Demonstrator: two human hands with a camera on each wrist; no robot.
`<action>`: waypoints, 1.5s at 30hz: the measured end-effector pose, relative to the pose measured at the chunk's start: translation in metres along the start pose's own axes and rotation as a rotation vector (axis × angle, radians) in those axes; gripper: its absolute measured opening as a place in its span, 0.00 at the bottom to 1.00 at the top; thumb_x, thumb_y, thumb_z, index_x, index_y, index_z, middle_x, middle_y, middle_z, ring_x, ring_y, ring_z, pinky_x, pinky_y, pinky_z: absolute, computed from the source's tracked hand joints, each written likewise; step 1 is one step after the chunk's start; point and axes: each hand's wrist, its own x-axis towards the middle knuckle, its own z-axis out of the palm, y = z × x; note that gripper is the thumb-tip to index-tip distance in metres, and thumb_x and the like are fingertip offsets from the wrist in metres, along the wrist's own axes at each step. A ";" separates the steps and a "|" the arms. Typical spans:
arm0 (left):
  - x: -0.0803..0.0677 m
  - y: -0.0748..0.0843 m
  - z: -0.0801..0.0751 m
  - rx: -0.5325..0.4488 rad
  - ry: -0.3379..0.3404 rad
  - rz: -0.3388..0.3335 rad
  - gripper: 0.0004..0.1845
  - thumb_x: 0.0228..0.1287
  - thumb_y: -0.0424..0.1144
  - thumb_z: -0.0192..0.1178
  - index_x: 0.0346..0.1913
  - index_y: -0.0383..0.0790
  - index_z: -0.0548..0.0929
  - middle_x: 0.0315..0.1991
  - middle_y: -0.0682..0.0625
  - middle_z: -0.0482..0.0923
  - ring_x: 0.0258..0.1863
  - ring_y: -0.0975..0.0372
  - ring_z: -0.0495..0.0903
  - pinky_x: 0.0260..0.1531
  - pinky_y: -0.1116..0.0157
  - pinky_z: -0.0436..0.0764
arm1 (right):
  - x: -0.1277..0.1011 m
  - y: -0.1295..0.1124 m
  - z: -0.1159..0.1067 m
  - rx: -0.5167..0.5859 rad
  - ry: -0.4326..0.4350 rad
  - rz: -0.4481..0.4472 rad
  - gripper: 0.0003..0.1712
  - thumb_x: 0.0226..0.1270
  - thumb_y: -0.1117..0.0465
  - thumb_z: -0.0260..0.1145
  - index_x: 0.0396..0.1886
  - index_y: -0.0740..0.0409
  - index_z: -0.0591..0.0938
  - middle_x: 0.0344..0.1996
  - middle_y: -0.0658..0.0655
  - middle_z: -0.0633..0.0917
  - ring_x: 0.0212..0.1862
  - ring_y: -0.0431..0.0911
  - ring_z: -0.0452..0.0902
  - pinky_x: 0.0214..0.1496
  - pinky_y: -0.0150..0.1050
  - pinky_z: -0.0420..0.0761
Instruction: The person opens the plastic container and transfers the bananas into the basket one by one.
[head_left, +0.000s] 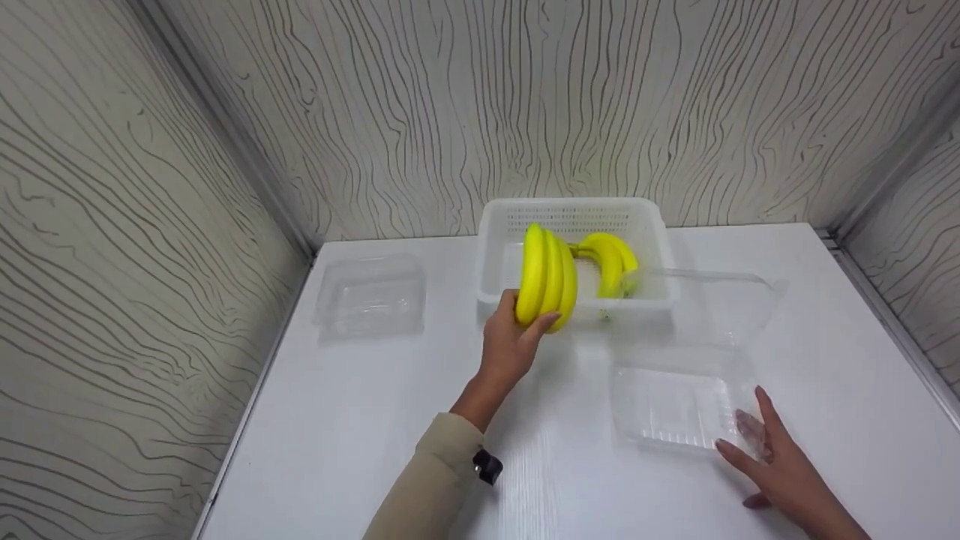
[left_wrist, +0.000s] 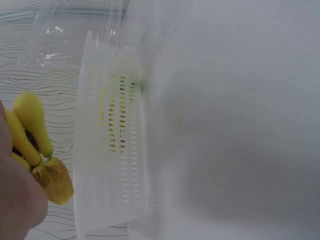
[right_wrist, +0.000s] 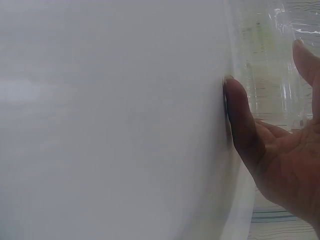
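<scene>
A person's left hand (head_left: 514, 341) is gripping a bunch of bananas (head_left: 547, 277) by its lower end, fingers curled around the yellow fruit, and is holding it upright just over the front rim of a white slotted basket (head_left: 501, 225) standing at the back of the white bench (head_left: 360, 420). A second bunch of bananas (head_left: 609, 260) is lying inside that basket, toward its right side. The right hand (head_left: 780, 469) is resting flat on the bench with fingers spread and relaxed, its fingertips touching the near right corner of an open clear plastic box (head_left: 675, 409), whose raised lid (head_left: 712, 304) is leaning back just beside the basket. The two hands are working well apart, the left at the basket and the right at the box. Another clear plastic box (head_left: 371, 296), closed, is sitting on the left side of the bench near the wood-grain wall (head_left: 112, 262). A beige sleeve (head_left: 431, 480) is covering the left forearm.
</scene>
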 end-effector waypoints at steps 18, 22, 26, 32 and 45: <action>0.036 0.004 0.007 -0.001 -0.023 0.050 0.24 0.78 0.53 0.63 0.66 0.46 0.71 0.53 0.53 0.85 0.47 0.65 0.81 0.57 0.65 0.85 | -0.002 0.000 0.001 0.027 -0.002 -0.001 0.71 0.75 0.34 0.67 0.76 0.20 0.11 0.85 0.72 0.28 0.79 0.86 0.30 0.38 0.51 0.93; 0.045 0.009 0.009 -0.021 -0.018 0.011 0.23 0.78 0.54 0.63 0.66 0.47 0.72 0.53 0.54 0.86 0.46 0.65 0.81 0.57 0.65 0.86 | -0.001 0.001 0.001 0.031 -0.003 0.005 0.71 0.74 0.34 0.67 0.76 0.20 0.11 0.84 0.71 0.24 0.79 0.87 0.30 0.38 0.52 0.93; 0.056 0.010 0.012 -0.074 -0.001 -0.058 0.23 0.78 0.54 0.63 0.66 0.48 0.72 0.54 0.54 0.83 0.48 0.64 0.81 0.58 0.63 0.85 | 0.000 0.002 0.003 0.026 0.000 0.013 0.72 0.74 0.33 0.67 0.76 0.23 0.11 0.83 0.72 0.22 0.78 0.88 0.30 0.38 0.52 0.93; 0.072 0.008 0.020 -0.079 0.031 -0.121 0.21 0.79 0.51 0.62 0.66 0.48 0.72 0.58 0.53 0.83 0.51 0.64 0.82 0.62 0.60 0.85 | 0.000 0.001 0.002 0.011 0.010 0.021 0.73 0.73 0.33 0.67 0.77 0.23 0.11 0.84 0.73 0.25 0.79 0.87 0.30 0.38 0.51 0.93; 0.091 -0.003 0.036 0.235 -0.039 -0.159 0.19 0.80 0.44 0.60 0.66 0.42 0.73 0.51 0.48 0.84 0.50 0.58 0.80 0.65 0.55 0.77 | 0.003 0.004 0.002 -0.006 0.012 -0.009 0.70 0.76 0.35 0.65 0.77 0.25 0.11 0.82 0.72 0.21 0.77 0.90 0.31 0.38 0.51 0.93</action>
